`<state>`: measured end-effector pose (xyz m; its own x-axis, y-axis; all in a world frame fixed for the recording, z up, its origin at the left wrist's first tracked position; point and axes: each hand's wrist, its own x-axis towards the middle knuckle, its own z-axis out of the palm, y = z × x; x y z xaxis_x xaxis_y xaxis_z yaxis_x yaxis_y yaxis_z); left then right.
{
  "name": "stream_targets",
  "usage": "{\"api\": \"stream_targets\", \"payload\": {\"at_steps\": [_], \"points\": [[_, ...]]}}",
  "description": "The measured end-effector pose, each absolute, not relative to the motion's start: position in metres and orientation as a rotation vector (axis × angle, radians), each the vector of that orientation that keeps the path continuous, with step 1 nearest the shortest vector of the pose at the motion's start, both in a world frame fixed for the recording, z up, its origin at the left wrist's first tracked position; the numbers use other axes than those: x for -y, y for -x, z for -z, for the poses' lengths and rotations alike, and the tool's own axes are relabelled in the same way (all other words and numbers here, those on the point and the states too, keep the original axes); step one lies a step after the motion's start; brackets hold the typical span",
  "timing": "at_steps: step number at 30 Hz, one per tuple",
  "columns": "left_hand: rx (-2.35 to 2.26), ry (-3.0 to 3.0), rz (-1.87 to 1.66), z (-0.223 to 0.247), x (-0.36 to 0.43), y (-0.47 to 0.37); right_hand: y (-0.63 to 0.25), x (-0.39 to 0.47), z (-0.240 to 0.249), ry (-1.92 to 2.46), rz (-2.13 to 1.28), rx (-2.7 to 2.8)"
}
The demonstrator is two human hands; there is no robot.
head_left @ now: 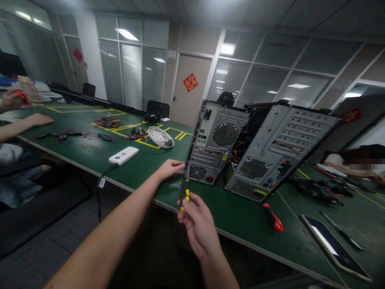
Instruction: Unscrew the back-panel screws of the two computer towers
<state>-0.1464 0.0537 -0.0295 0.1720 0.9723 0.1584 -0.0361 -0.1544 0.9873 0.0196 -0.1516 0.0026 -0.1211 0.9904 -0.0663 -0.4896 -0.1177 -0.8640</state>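
A computer case (pixel 207 140) stands on the green table with its rear panel, fan grilles and ports towards me. My right hand (pixel 197 220) grips a black and yellow screwdriver (pixel 187 192), its shaft pointing up at the lower left edge of that panel. Against the left side of the same case rests my left hand (pixel 171 168), fingertips close to the edge; its fingers are stretched out and nothing shows in them. Just right of it, a second case (pixel 264 152) leans at an angle in the view, its rear panel also facing me.
A red and black tool (pixel 273 218), a tablet (pixel 335 245) and a pen (pixel 341 230) lie at right, near black cables (pixel 319 188). At left are a white power bank (pixel 124 155), a white round part (pixel 161 137) and wired parts (pixel 75 135). Other people's hands are at both sides.
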Motion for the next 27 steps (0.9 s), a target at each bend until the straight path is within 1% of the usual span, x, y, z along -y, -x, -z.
{"api": "stream_targets", "payload": {"at_steps": [15,27], "points": [[-0.951,-1.282,-1.245,0.029,-0.056,0.148,-0.021,0.154,0.000,0.794,-1.592,0.739],[-1.005,-1.193,-1.473,0.031,-0.069,0.151,-0.024,0.152,0.003,0.817,-1.554,0.761]]}}
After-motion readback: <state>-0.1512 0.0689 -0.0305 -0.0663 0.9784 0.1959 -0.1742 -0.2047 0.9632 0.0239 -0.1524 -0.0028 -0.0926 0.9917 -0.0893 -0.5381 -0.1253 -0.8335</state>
